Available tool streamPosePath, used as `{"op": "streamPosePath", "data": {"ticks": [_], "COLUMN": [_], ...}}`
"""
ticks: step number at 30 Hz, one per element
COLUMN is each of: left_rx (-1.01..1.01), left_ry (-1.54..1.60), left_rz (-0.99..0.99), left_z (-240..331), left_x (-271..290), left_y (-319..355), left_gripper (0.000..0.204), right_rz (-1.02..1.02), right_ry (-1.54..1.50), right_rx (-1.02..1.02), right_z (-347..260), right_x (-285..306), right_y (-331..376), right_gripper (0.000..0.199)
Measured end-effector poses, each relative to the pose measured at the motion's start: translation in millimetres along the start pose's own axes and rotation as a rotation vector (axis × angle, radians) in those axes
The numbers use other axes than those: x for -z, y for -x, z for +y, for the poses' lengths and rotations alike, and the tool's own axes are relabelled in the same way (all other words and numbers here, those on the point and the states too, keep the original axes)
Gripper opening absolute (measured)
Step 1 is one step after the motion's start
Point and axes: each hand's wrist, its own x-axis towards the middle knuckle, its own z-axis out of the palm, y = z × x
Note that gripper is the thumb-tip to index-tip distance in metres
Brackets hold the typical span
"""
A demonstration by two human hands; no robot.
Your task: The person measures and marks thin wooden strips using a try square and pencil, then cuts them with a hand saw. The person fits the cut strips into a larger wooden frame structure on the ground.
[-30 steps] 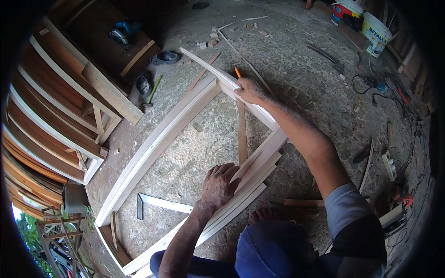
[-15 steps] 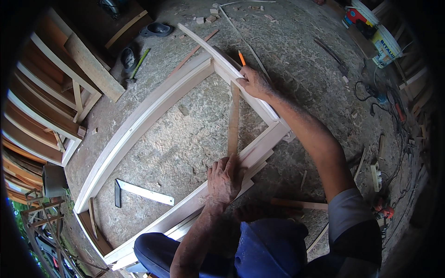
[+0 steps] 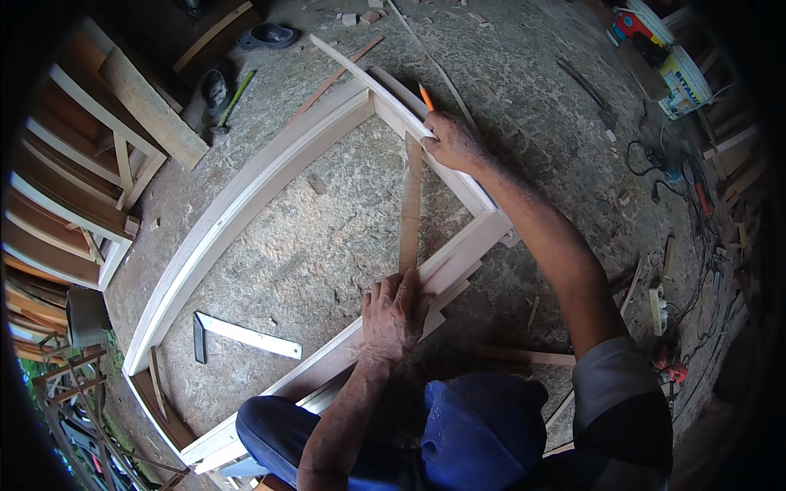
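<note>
A pale wooden frame (image 3: 214, 225) with one long curved side lies on the rough floor in front of me. My left hand (image 3: 387, 317) rests over its near rail, fingers bent around the wood at the lower end of a thin wooden strip (image 3: 409, 211). That strip crosses the frame's inside up to the far right rail. At its upper end my right hand (image 3: 453, 146) is closed on an orange pencil (image 3: 426, 97), tip pointing away, while pressing against the rail. Inside the frame lies a square (image 3: 248, 336) with a dark stock and a silver blade.
Curved wooden frames (image 3: 78, 188) lean at the left. A green-handled hammer (image 3: 236, 102) and dark sandals (image 3: 268, 35) lie at the far left. Buckets (image 3: 683, 80) stand at the far right, with cords and a power strip (image 3: 657, 308) below. My blue-clad knee (image 3: 274, 434) touches the near rail.
The view has shifted a little, so the floor things sit slightly further left and higher. Both hands keep their places on the frame, and the pencil stays in the right hand.
</note>
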Motion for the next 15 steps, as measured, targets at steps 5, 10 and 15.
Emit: {"op": "streamPosePath", "data": {"ticks": [5, 10, 15], "left_rx": [0.074, 0.05, 0.283], "left_ry": [0.066, 0.359, 0.841], "left_rz": [0.005, 0.094, -0.01], "left_z": [10.1, 42.0, 52.4], "left_x": [1.0, -25.3, -56.3], "left_y": [-9.1, -75.0, -131.9], "left_gripper": [0.046, 0.05, 0.057], "right_rz": [0.012, 0.016, 0.017], "right_ry": [-0.009, -0.027, -0.091], "right_rx": [-0.026, -0.056, -0.068], "right_z": [1.8, -1.0, -0.3], "right_x": [-1.6, 0.3, 2.1], "right_y": [0.7, 2.2, 4.3], "right_gripper": [0.026, 0.028, 0.025]}}
